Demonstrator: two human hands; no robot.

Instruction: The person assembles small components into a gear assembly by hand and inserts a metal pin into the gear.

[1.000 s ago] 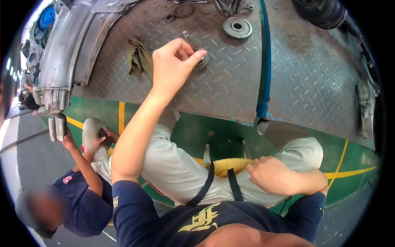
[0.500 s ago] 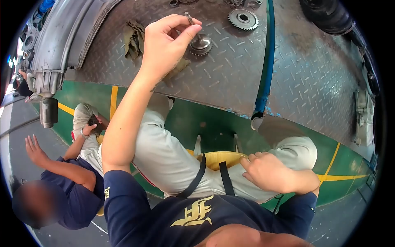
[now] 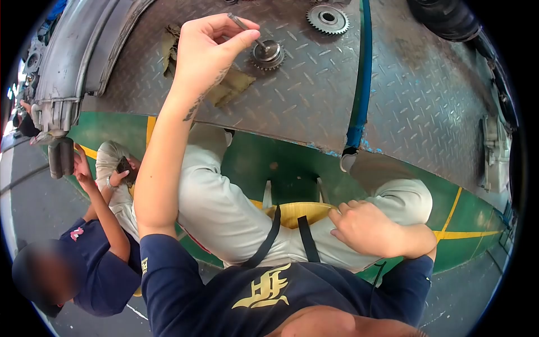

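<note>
My left hand (image 3: 238, 42) is raised over the metal table, its fingers pinched on a thin metal rod (image 3: 238, 22). The rod slants down, its lower end at the round hub of a small toothed gear (image 3: 268, 55); whether they touch is unclear. That gear lies flat on the diamond-patterned table top (image 3: 303, 90). Just below my left hand lies an olive-brown cloth (image 3: 233, 87). My right hand (image 3: 362, 226) rests on my right thigh beside the yellow seat (image 3: 300, 214), its fingers curled in, nothing visible in them.
A larger gear (image 3: 328, 20) lies farther back. A blue-edged gap (image 3: 359, 101) divides the table. Large metal housings (image 3: 78, 50) stand at left, another casting (image 3: 495, 151) at right. A co-worker (image 3: 101, 264) sits at left, one hand raised near a cylindrical part (image 3: 60, 158).
My left hand has moved left and up with the rod, uncovering the small gear and more cloth. My right hand stays on my thigh. The co-worker's raised hand shifted.
</note>
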